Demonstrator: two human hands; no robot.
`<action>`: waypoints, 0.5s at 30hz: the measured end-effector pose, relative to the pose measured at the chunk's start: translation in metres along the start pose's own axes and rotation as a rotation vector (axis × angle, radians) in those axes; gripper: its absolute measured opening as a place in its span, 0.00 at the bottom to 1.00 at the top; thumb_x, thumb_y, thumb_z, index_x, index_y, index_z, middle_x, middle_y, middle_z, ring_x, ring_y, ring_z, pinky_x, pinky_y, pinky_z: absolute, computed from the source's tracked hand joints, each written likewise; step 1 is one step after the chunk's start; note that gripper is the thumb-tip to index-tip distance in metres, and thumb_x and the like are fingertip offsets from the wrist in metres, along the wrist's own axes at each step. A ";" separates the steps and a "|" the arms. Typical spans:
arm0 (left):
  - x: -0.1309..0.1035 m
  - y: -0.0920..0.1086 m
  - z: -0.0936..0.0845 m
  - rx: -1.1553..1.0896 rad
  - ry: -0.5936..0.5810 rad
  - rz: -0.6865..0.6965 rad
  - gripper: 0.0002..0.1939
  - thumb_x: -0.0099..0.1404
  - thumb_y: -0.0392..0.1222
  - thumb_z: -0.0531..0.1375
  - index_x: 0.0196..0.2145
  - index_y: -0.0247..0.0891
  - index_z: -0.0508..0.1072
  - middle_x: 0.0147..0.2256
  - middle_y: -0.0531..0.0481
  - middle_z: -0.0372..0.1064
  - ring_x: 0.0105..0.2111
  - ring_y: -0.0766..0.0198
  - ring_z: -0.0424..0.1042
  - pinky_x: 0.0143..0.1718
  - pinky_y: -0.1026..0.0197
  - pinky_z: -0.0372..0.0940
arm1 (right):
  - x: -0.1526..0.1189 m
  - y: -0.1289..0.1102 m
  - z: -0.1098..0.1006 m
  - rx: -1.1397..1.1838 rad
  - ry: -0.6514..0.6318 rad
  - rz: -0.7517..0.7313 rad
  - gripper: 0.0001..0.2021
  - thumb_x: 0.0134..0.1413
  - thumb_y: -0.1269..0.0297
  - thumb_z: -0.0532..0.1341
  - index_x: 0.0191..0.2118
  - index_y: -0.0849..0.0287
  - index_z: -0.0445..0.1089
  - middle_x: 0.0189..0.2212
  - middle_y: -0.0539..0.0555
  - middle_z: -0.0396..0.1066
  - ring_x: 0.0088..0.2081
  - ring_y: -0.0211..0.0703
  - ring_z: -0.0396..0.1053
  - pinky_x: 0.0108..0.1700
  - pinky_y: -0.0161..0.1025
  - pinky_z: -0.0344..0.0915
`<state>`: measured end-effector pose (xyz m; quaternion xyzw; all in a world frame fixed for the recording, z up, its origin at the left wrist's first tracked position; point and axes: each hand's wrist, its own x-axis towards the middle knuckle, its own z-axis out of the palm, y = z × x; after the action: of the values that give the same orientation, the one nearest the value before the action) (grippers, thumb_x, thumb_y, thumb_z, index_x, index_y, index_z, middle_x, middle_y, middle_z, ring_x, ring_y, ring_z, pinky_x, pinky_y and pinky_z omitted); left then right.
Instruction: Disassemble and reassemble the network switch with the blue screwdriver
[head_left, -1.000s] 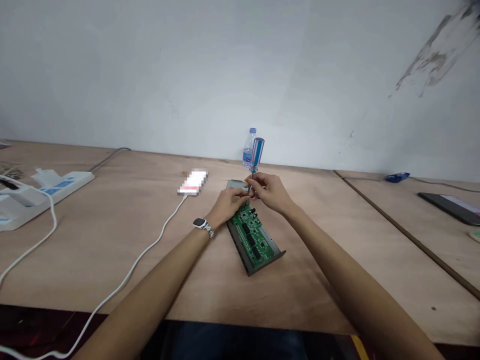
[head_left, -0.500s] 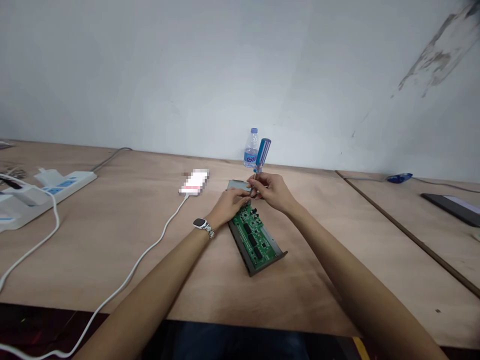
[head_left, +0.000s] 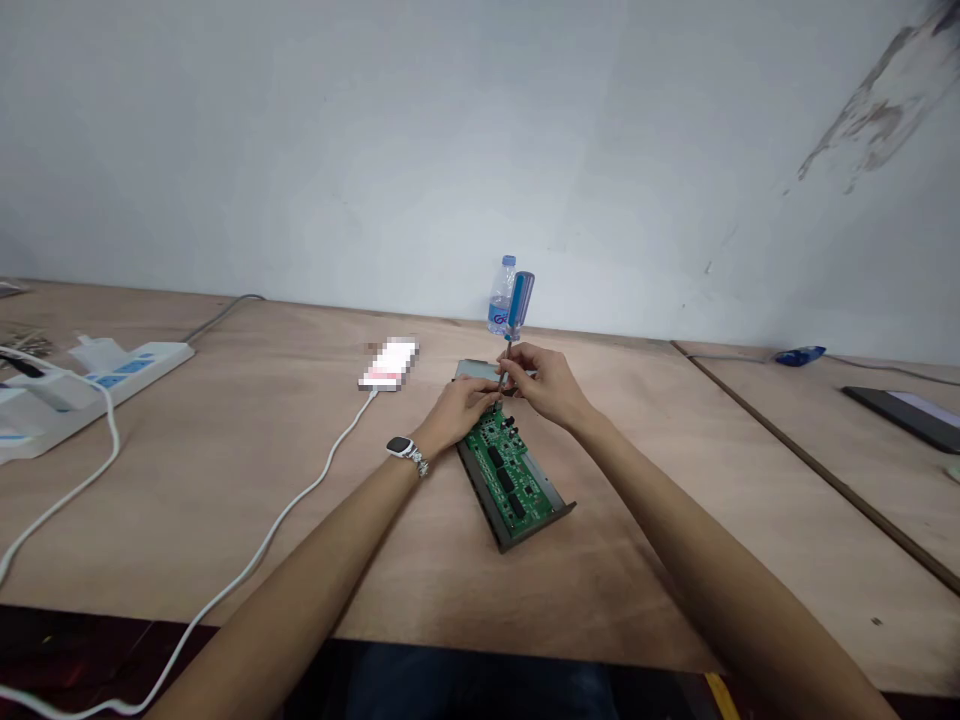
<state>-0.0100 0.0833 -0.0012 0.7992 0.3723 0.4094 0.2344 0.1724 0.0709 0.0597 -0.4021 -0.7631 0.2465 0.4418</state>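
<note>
A green circuit board [head_left: 504, 470] sits in an open, dark-edged metal case [head_left: 480, 500], lying at a slant on the table. My right hand [head_left: 546, 382] pinches the shaft of a screwdriver [head_left: 520, 302] with a blue and clear handle. The screwdriver stands nearly upright, its tip down at the far part of the board. My left hand [head_left: 456, 408] rests over the case's far left side, thumb and fingers closed together beside the tip. What they grip there is too small and covered to make out.
Behind the screwdriver, a water bottle [head_left: 498, 305] stands by the wall. Left of the board lies a phone [head_left: 390, 362] on a white charging cable [head_left: 300, 494]. A power strip [head_left: 142, 370] is at far left, a dark tablet-like device [head_left: 907, 415] at far right.
The screwdriver's handle has turned and shifted slightly left and up, now more upright. My right fingers have moved a little on its shaft. My left hand and the board stay put.
</note>
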 end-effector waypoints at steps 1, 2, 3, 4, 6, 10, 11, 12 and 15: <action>0.000 0.000 0.000 -0.001 0.003 -0.011 0.13 0.70 0.45 0.58 0.45 0.40 0.80 0.44 0.48 0.78 0.46 0.54 0.73 0.51 0.54 0.65 | 0.000 0.000 0.000 -0.001 -0.015 -0.006 0.10 0.63 0.58 0.58 0.38 0.59 0.72 0.34 0.54 0.77 0.29 0.41 0.75 0.34 0.40 0.73; 0.000 0.000 0.001 0.001 0.016 -0.020 0.12 0.69 0.46 0.59 0.44 0.40 0.81 0.42 0.48 0.79 0.45 0.54 0.73 0.50 0.54 0.65 | 0.000 0.000 0.000 -0.008 -0.015 -0.009 0.10 0.63 0.59 0.58 0.40 0.59 0.73 0.35 0.54 0.78 0.29 0.41 0.75 0.35 0.40 0.73; 0.000 0.000 0.002 0.006 0.034 -0.026 0.12 0.68 0.46 0.60 0.42 0.40 0.81 0.41 0.48 0.79 0.44 0.54 0.73 0.49 0.54 0.65 | 0.000 0.000 0.000 -0.025 0.003 -0.006 0.10 0.62 0.59 0.59 0.42 0.59 0.73 0.36 0.55 0.78 0.30 0.42 0.75 0.35 0.40 0.72; 0.000 0.000 0.003 0.014 0.053 -0.030 0.11 0.67 0.47 0.61 0.41 0.40 0.81 0.40 0.48 0.79 0.43 0.54 0.73 0.48 0.54 0.65 | 0.000 0.000 0.001 -0.045 0.034 0.001 0.11 0.60 0.59 0.62 0.42 0.59 0.73 0.35 0.55 0.78 0.31 0.42 0.75 0.36 0.40 0.72; 0.000 0.000 0.004 0.027 0.084 -0.034 0.10 0.66 0.47 0.62 0.39 0.40 0.81 0.38 0.49 0.79 0.43 0.54 0.73 0.47 0.54 0.65 | 0.000 0.000 0.002 -0.060 0.103 0.043 0.11 0.55 0.58 0.66 0.39 0.60 0.74 0.32 0.55 0.77 0.30 0.44 0.75 0.33 0.40 0.72; 0.000 0.000 0.004 0.036 0.078 -0.048 0.12 0.67 0.48 0.62 0.41 0.41 0.81 0.40 0.48 0.79 0.46 0.53 0.72 0.49 0.54 0.65 | 0.000 0.000 0.003 -0.003 0.095 0.097 0.11 0.57 0.57 0.65 0.30 0.58 0.69 0.21 0.51 0.72 0.24 0.43 0.73 0.28 0.39 0.70; 0.000 0.000 0.004 0.029 0.058 -0.042 0.12 0.67 0.49 0.61 0.43 0.42 0.81 0.42 0.48 0.79 0.47 0.53 0.72 0.50 0.54 0.65 | 0.000 0.000 0.003 -0.004 0.075 0.083 0.10 0.58 0.58 0.64 0.30 0.58 0.69 0.21 0.51 0.72 0.24 0.43 0.73 0.29 0.39 0.71; 0.000 -0.001 0.003 0.018 0.036 -0.034 0.13 0.68 0.49 0.60 0.44 0.42 0.81 0.43 0.48 0.79 0.47 0.53 0.72 0.51 0.54 0.65 | -0.001 0.000 0.002 -0.009 0.054 0.062 0.09 0.59 0.59 0.63 0.31 0.58 0.69 0.22 0.51 0.72 0.25 0.43 0.74 0.30 0.39 0.71; 0.000 -0.003 0.002 -0.011 0.007 -0.030 0.12 0.68 0.47 0.61 0.43 0.42 0.81 0.43 0.49 0.79 0.46 0.54 0.73 0.52 0.54 0.64 | -0.001 0.001 0.001 -0.007 -0.010 0.014 0.07 0.62 0.61 0.59 0.36 0.58 0.70 0.31 0.54 0.76 0.29 0.42 0.75 0.33 0.39 0.72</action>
<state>-0.0092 0.0855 -0.0044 0.7908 0.3826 0.4109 0.2437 0.1720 0.0704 0.0584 -0.4079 -0.7633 0.2490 0.4348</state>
